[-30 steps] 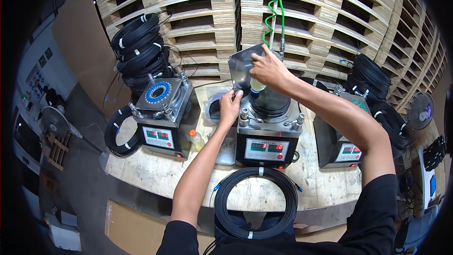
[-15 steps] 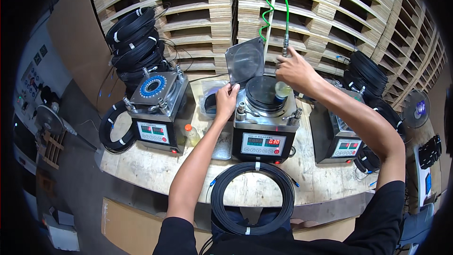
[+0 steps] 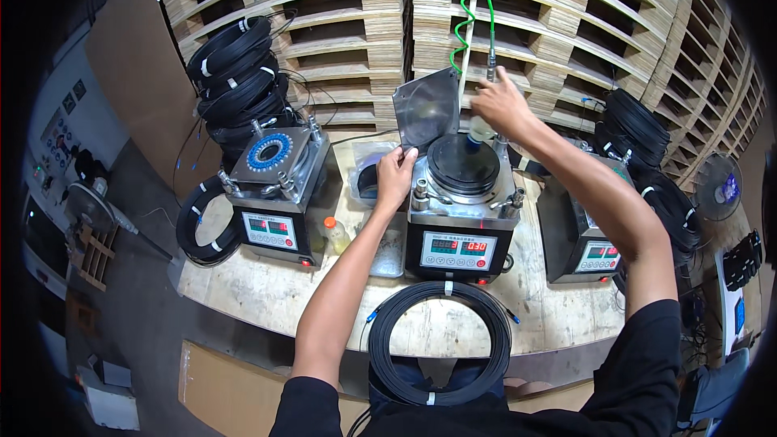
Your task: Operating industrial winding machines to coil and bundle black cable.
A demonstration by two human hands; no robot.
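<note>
My left hand (image 3: 394,178) pinches the lower edge of a square metal plate (image 3: 426,112), which stands tilted up behind the middle machine. In my right hand (image 3: 500,103) is an air spray gun (image 3: 491,63) on a green coiled hose (image 3: 467,20). Its translucent cup (image 3: 481,129), with a blue end, points down at the far edge of a black round disc (image 3: 463,166). That disc lies on top of the middle bench machine (image 3: 417,255), whose panel has a red lit display. My fingers partly hide the gun's body.
Similar machines stand left (image 3: 295,231) and right (image 3: 558,231); the left one carries a blue ring of connectors (image 3: 271,151). A black cable coil (image 3: 380,348) rests at the front edge. An orange-capped bottle (image 3: 336,236), cable stacks (image 3: 231,73) and wooden pallets (image 3: 332,20) surround the bench.
My right hand has moved the spray gun from the disc's right side toward its far edge. The left hand keeps its grip on the plate. The whole view has shifted slightly.
</note>
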